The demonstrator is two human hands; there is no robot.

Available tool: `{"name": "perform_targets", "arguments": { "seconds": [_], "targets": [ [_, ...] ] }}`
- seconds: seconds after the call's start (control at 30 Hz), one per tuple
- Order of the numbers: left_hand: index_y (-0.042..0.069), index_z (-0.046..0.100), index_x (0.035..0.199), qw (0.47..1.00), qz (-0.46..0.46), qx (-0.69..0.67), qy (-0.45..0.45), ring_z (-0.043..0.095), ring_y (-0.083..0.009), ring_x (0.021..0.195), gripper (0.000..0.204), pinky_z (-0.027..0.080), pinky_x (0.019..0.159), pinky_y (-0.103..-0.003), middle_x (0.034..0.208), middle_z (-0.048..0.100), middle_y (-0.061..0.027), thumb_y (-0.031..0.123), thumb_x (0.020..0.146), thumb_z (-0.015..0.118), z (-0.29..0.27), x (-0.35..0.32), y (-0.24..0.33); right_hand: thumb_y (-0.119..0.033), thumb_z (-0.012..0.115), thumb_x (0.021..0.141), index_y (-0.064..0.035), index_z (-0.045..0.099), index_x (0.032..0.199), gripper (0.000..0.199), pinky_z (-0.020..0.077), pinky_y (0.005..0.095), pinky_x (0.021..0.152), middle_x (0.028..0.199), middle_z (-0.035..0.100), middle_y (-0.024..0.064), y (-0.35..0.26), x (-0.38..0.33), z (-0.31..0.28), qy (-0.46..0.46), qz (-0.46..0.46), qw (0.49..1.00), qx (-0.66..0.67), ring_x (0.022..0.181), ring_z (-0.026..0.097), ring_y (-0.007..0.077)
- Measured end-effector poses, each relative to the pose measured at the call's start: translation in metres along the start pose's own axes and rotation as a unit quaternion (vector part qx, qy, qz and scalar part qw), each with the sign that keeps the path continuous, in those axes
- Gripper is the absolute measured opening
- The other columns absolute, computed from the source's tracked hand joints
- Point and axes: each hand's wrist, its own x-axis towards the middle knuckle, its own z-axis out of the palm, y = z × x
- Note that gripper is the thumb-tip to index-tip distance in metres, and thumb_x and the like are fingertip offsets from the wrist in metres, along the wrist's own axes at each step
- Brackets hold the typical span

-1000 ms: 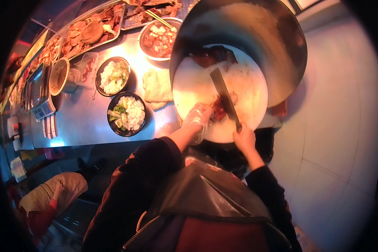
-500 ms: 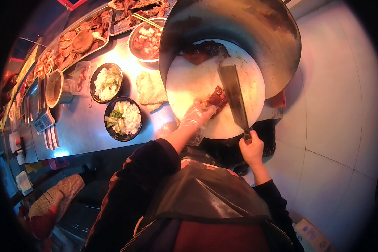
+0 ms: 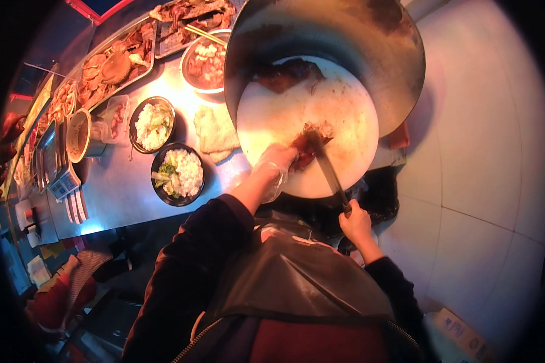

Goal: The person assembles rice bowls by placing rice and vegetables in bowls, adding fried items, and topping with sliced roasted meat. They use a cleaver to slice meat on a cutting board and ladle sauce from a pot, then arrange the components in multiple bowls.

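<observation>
A piece of dark red roast meat [image 3: 304,156] lies near the middle of a round white chopping board [image 3: 348,112]. My left hand [image 3: 277,160], in a clear plastic glove, grips the meat's left side; the fingertips are partly hidden. In my right hand [image 3: 355,225] is the handle of a cleaver [image 3: 328,169], fingers wrapped round it. Its blade is down against the right part of the meat. Paler cut meat shows just beyond the blade. A larger, glossy dark roast piece [image 3: 289,74] rests at the board's far edge.
A tall curved metal guard [image 3: 369,48] rises behind the board. To the left, on the steel counter [image 3: 115,193], are two black bowls of rice and greens [image 3: 191,175], a folded cloth [image 3: 215,130], a meat bowl with chopsticks [image 3: 206,66] and trays of meat [image 3: 118,63]. Another person [image 3: 63,296] is at lower left.
The cleaver has come down and left from above the board's right side onto the meat. My left hand has moved slightly left, still on the meat. The person at lower left has shifted.
</observation>
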Motion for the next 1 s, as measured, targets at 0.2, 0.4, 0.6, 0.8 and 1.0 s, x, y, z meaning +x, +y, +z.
{"name": "perform_targets", "arguments": {
  "seconds": [0.2,0.4,0.6,0.8,1.0],
  "targets": [
    [-0.004,0.066,0.075,0.998,0.019,0.052,0.003,0.053,-0.016,0.054,0.019,0.042,0.049,-0.028,0.067,0.062,-0.0095,0.013,0.08,0.058,-0.016,0.003,-0.01,-0.012,0.064,0.074,-0.0026,0.054,0.083,0.016,0.0496,0.0388,0.058,0.066,0.064,0.0146,-0.016,-0.019,-0.044,0.088,-0.08,0.964,0.236,0.063,0.065,0.031],
    [-0.003,0.067,0.079,1.0,-0.024,-0.017,0.01,0.051,-0.0143,0.054,0.018,0.043,0.052,-0.027,0.069,0.062,-0.008,0.013,0.081,0.059,-0.013,-0.011,0.004,-0.011,0.063,0.076,-0.0031,0.054,0.085,0.015,0.0503,0.0413,0.058,0.069,0.064,0.017,-0.019,-0.007,-0.021,0.131,-0.019,0.977,0.166,0.064,0.065,0.0351],
    [-0.002,0.067,0.078,0.996,-0.02,-0.085,-0.004,0.053,-0.0158,0.056,0.017,0.044,0.054,-0.028,0.07,0.063,-0.009,0.012,0.081,0.059,-0.012,-0.03,0.014,-0.015,0.062,0.072,-0.0046,0.054,0.084,0.017,0.0496,0.0418,0.064,0.068,0.064,0.0148,-0.023,-0.007,-0.036,0.017,-0.006,0.992,0.126,0.069,0.064,0.0343],
    [-0.003,0.066,0.079,0.996,-0.019,-0.084,0.008,0.056,-0.0164,0.059,0.018,0.045,0.054,-0.028,0.073,0.065,-0.0104,0.013,0.082,0.058,-0.016,-0.032,0.011,-0.006,0.063,0.079,0.0015,0.054,0.085,0.013,0.0444,0.0264,0.051,0.063,0.06,0.0066,-0.056,-0.02,-0.046,0.158,-0.141,0.916,0.341,0.055,0.056,0.0101],
    [-0.004,0.067,0.082,0.992,0.004,-0.125,-0.026,0.059,-0.0157,0.06,0.023,0.045,0.056,-0.027,0.073,0.066,-0.0105,0.015,0.083,0.054,-0.014,-0.018,0.002,-0.016,0.06,0.075,-0.0038,0.055,0.093,0.022,0.0497,0.0492,0.073,0.077,0.065,0.0206,-0.044,0.01,0.012,-0.078,0.004,0.997,-0.006,0.079,0.063,0.0406]
  ]
}}
